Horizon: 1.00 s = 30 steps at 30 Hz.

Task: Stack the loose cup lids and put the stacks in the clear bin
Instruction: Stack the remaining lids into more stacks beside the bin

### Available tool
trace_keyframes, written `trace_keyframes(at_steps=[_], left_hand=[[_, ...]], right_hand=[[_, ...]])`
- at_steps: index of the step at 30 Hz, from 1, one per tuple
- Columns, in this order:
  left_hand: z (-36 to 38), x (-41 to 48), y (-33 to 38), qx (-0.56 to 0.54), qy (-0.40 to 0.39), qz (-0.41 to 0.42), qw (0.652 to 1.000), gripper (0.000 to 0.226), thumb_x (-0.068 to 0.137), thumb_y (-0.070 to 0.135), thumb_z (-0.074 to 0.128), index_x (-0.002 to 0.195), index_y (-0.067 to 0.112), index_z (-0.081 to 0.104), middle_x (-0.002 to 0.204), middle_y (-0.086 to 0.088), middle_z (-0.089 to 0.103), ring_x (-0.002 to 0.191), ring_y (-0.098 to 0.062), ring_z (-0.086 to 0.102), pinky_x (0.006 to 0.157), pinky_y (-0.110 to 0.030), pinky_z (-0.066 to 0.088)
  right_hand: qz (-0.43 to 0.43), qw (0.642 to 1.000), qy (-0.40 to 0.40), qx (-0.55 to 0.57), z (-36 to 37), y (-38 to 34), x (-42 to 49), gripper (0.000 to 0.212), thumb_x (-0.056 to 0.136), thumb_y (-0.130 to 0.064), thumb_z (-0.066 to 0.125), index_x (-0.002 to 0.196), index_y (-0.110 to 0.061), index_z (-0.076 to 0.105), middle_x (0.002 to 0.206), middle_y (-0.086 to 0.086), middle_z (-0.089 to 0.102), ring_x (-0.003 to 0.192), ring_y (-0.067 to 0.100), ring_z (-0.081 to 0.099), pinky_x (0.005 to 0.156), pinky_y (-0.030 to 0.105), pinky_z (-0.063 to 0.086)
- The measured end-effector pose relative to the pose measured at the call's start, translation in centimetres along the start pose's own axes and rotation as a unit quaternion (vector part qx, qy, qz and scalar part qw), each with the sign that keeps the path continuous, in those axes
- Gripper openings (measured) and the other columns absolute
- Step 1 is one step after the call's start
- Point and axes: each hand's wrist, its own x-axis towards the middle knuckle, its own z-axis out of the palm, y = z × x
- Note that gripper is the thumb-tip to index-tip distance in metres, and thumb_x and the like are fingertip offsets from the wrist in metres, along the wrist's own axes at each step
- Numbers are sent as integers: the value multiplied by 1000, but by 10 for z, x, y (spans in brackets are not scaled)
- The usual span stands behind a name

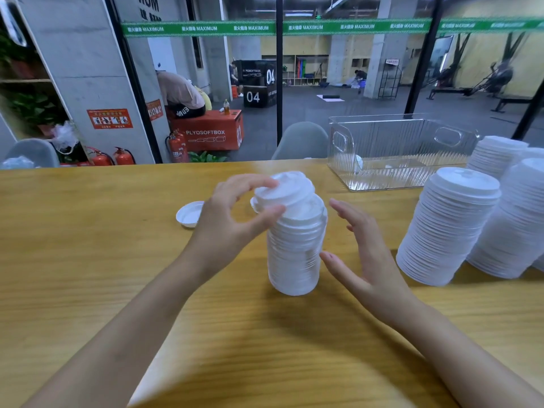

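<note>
At centre of the desk (88, 245) stands a half-built stack (294, 254) of white cup lids. The left hand (229, 219) has its grip pinching the top lid (290, 188) between thumb and fingertips. That lid sits off-centre toward 11 o'clock and looks not yet seated, though motion blur hides the fit. The right hand (365, 260) waits at 3 o'clock of the stack with its grip spread, fingers straight, just beside the lids. I cannot tell whether it touches them.

By my reading the task is well into stacking but has barely begun binning. Three tall finished stacks (447, 228) crowd the desk at 2 to 3 o'clock, outside the clear bin (412, 148). The bin stands at 1 o'clock and looks almost bare, with only a small white piece near its left wall. A loose lid (189, 214) lies upturned at 9 o'clock of the stack, and a second lid (253, 203) peeks out behind the left hand.

Room is widest at 6 to 9 o'clock, where bare wood runs toward the person. The right side is tight. The nearest finished stack leans and stands close to the right forearm, so a lift toward the bin would probably need to rise over it.
</note>
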Motion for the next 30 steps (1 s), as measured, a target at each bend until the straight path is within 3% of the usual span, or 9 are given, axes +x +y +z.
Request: trace_keyframes(at_steps=[3, 9, 15, 23, 28, 30], left_hand=[[7, -1, 3, 20, -31, 6, 999, 41, 76, 59, 61, 111, 38, 64, 121, 27, 59, 123, -5, 45, 94, -7, 30], [10, -1, 3, 41, -55, 26, 997, 41, 75, 60, 61, 111, 42, 64, 121, 31, 55, 123, -2, 42, 94, -2, 27], [10, -1, 4, 41, -59, 33, 997, 41, 75, 60, 62, 112, 42, 64, 124, 25, 55, 124, -3, 41, 96, -2, 26], [12, -2, -1, 38, -60, 40, 997, 44, 78, 57, 61, 118, 39, 62, 130, 21, 53, 127, -5, 41, 100, -6, 27], [-10, 11, -31, 9, 41, -11, 999, 46, 81, 60, 60, 120, 36, 59, 123, 28, 54, 119, 1, 48, 97, -10, 36], [-23, 13, -64, 63, 85, -72, 992, 55, 77, 65, 64, 120, 31, 61, 119, 22, 55, 116, -7, 49, 100, -22, 38]], right_hand=[[-1, 1000, 1, -2, 0, 1, 0, 62, 93, -48, 54, 148, -30, 30, 146, -26, 34, 132, 10, 41, 110, 30, 34], [-5, 1000, -2, 2, -1, 0, 1, 63, 93, -46, 55, 148, -30, 30, 146, -22, 36, 133, 11, 41, 110, 29, 34], [-15, 1000, -12, -9, 0, -1, 2, 59, 94, -42, 55, 147, -25, 35, 146, -5, 42, 136, 13, 40, 113, 23, 27], [-10, 1000, -16, -5, 2, 0, 1, 59, 93, -43, 56, 146, -26, 35, 147, -7, 42, 136, 13, 40, 113, 25, 28], [2, 1000, -9, 5, 1, 1, 0, 63, 93, -47, 55, 148, -29, 31, 149, -13, 39, 133, 15, 42, 110, 29, 34], [5, 1000, -7, 5, 1, 1, 0, 63, 93, -51, 53, 148, -31, 30, 148, -16, 38, 132, 13, 42, 110, 27, 34]])
